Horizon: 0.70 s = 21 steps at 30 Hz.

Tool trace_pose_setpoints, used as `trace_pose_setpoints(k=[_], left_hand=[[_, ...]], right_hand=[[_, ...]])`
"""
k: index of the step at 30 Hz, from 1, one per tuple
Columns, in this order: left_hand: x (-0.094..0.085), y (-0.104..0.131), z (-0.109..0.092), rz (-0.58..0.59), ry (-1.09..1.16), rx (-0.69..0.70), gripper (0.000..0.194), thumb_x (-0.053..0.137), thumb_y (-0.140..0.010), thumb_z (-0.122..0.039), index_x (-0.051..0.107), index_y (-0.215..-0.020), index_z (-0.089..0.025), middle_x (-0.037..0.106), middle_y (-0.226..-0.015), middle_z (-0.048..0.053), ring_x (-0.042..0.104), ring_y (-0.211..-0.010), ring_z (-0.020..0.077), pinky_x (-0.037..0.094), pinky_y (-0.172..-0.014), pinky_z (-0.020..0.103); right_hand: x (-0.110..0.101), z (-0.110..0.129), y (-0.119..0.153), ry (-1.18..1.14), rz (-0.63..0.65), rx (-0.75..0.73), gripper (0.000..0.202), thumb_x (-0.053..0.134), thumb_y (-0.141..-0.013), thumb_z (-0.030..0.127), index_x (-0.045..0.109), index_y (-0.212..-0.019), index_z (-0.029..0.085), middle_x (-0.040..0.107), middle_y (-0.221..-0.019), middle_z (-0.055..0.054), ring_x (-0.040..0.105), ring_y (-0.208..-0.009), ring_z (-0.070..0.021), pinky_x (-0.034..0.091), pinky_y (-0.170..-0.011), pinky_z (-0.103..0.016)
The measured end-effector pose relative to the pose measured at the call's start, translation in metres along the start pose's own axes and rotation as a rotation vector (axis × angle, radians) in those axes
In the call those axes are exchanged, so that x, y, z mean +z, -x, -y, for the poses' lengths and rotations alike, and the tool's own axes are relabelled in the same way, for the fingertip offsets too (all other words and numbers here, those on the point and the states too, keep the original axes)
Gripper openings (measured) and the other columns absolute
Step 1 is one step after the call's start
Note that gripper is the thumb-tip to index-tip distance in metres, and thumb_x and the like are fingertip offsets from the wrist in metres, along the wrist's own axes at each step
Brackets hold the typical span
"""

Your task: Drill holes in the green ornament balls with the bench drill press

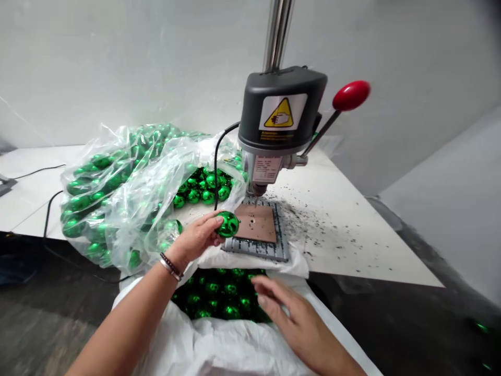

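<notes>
My left hand [199, 235] grips a shiny green ball ornament [228, 224] between thumb and fingers, at the left edge of the drill press base [279, 245]. A brown board [262, 222] with a small hole lies on that base, under the drill chuck [259, 189]. Lower right, my right hand [285, 308] has its fingers stretched out and holds nothing. It hovers over the right side of an open white sack [219, 344] full of green balls [230, 289]. Whether its fingertips touch a ball, I cannot tell.
Clear plastic bags [117, 183] of green balls cover the table's left part. The drill press head [282, 109] stands above the base, its red-knobbed lever [351, 95] pointing right. Dark shavings [305, 222] are scattered over the white table [376, 245]. A black cable [216, 172] hangs beside the drill.
</notes>
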<state>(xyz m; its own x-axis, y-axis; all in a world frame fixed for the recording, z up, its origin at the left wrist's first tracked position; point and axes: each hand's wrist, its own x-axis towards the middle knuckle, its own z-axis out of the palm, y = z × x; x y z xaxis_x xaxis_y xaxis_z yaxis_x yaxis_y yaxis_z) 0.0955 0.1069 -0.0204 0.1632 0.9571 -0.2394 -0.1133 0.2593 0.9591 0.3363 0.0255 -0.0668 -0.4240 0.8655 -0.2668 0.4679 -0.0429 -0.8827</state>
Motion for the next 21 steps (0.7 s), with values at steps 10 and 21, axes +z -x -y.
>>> trace_pose_setpoints(k=[10,21], left_hand=[[0.018,0.010,0.038,0.254,-0.048,-0.098,0.086,0.084,-0.067,-0.052,0.052,-0.143,-0.024,0.065,-0.116,0.007,0.061,-0.086,0.0141,0.050,-0.080,0.029],[0.022,-0.025,0.030,0.144,-0.255,0.155,0.059,0.080,-0.070,-0.037,0.061,-0.123,-0.018,0.066,-0.105,0.004,0.060,-0.085,0.0145,0.051,-0.078,0.025]], right_hand=[[0.000,0.026,-0.056,-0.181,-0.233,-0.034,0.065,0.062,-0.081,0.045,0.052,-0.141,0.024,0.062,-0.133,-0.008,0.064,-0.114,-0.0184,0.052,-0.104,-0.033],[-0.024,0.030,-0.077,-0.270,-0.208,0.017,0.072,0.056,-0.083,0.067,0.060,-0.134,0.017,0.059,-0.067,0.000,0.051,-0.053,-0.0071,0.039,-0.051,-0.019]])
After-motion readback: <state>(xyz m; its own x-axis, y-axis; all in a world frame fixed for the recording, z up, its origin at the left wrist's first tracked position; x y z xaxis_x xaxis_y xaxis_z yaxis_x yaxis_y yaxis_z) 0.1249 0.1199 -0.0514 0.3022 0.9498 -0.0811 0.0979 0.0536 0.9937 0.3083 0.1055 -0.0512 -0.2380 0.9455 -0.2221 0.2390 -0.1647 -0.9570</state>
